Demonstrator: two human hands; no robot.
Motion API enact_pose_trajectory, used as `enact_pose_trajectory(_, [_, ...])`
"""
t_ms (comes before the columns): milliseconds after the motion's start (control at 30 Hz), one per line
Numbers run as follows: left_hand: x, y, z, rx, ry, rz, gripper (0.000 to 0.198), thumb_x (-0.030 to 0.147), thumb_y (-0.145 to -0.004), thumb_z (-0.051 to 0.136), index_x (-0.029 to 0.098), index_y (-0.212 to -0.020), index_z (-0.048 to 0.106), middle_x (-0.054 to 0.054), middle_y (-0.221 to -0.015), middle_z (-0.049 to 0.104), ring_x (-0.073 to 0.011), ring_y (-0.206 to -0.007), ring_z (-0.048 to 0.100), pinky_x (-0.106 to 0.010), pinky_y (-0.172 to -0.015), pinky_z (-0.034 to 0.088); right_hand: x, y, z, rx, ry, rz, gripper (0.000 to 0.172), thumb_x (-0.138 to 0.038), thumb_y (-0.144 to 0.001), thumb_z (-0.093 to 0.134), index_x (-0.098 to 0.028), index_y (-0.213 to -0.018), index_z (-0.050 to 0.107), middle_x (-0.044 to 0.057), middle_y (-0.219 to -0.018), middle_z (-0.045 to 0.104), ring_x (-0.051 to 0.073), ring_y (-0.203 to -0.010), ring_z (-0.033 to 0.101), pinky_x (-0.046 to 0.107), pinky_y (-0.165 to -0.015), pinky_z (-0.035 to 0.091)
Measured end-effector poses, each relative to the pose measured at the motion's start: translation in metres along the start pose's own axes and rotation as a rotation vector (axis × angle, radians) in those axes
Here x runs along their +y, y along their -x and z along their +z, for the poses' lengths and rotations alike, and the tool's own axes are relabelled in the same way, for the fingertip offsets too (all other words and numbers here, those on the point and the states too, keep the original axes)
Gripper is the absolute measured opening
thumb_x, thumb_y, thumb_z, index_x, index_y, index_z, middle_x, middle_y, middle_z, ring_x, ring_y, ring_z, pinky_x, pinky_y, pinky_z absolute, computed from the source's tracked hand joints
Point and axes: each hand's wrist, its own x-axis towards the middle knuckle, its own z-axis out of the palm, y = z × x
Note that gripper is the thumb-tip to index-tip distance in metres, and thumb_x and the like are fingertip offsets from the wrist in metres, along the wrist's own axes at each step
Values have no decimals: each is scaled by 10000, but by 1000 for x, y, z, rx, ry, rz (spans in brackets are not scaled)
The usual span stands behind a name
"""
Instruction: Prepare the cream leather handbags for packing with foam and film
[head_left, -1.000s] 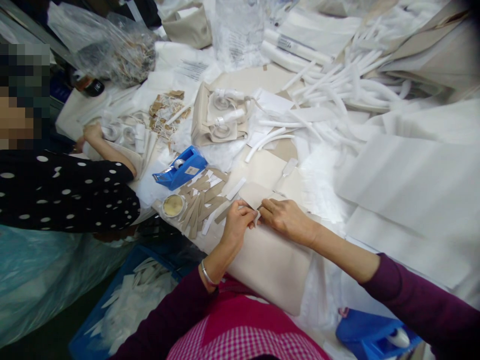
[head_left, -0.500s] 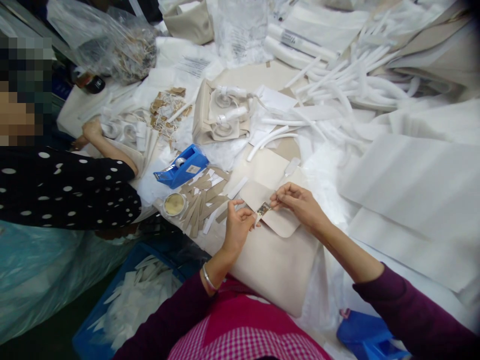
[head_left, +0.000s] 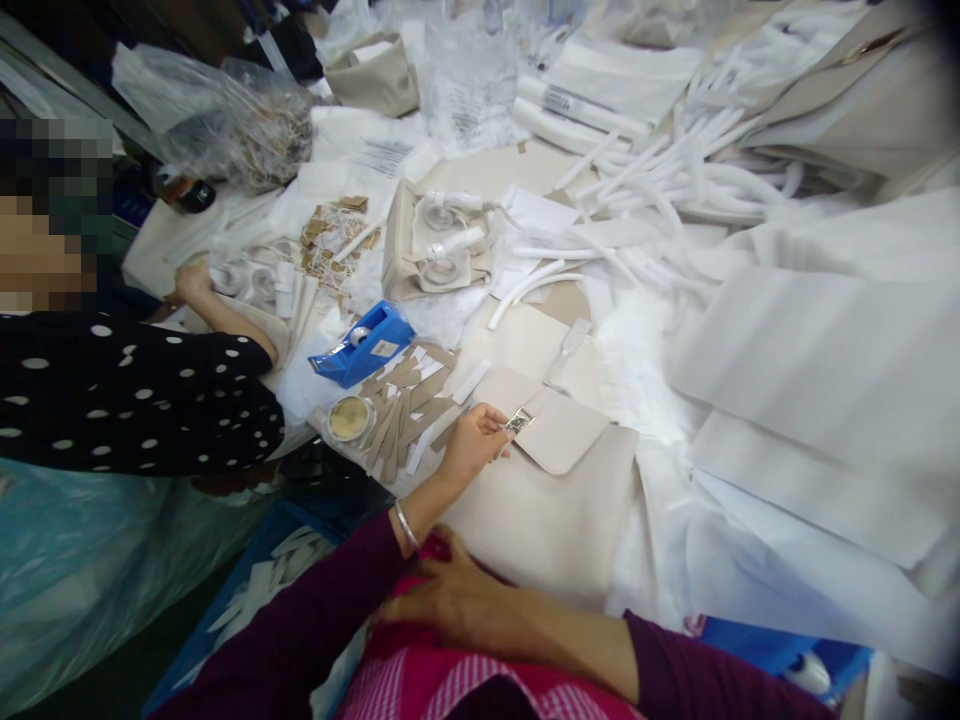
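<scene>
"Beige bag (head_left: 544, 530): where?"
"By the left hand (head_left: 472, 445), its clasp (head_left: 519, 420) pinched between closed fingertips."
"The right hand (head_left: 469, 600)?"
"At the pink apron (head_left: 409, 670); I can't tell its fingers' spread or hold."

Pale beige bag (head_left: 547, 530), clasp (head_left: 519, 420) perhaps silvery

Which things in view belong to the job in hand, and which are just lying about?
Seemingly in the job:
shiny metal clasp, held by the left hand
flat beige bag with a rounded flap, beneath it

Apparently just lying about:
blue plastic tape dispenser
round tub with yellowish contents
curved white tubes
</scene>
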Motion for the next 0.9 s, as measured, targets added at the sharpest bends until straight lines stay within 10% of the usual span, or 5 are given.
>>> enact_pose_trajectory(100, [2,-2,-2,0,-39,3,181,207,-668,654,146,-804,551,39,-573,564,-106,-438,587,-154,-340,301,4,-5,5,-18,-203,43,226,-191,-797,573,-315,-948,686,5,-1060,680,237,-1098,527,438,-968,359])
enact_pose_trajectory(267, [3,1,-3,9,-7,9,155,182,-667,641,145,-796,563,31,-549,579,-105,-423,579,-156,-341,312,19,28,-22,641,-1062,527,193,-281,-774,654,-191,-944,664,39,-828,675,147,-641,628,280,-603,510])
enact_pose_trajectory(400, [6,8,-1,20,87,22,176,206,-666,658,139,-807,577,33,-532,574,-97,-413,556,-166,-353,328,28,44,-50,1027,-1413,466,330,-228,-691,758,-169,-992,633,7,-769,636,76,-560,558,180,-511,472])
enact_pose_trajectory(900, [-9,37,16,60,138,50,222,224,-721,621,159,-927,570,18,-664,587,-108,-534,595,-177,-417,407,48,21,-55,1254,-1190,404,259,-303,-688,673,-154,-556,507,-50,-432,456,26,-327,259,194,-342,152])
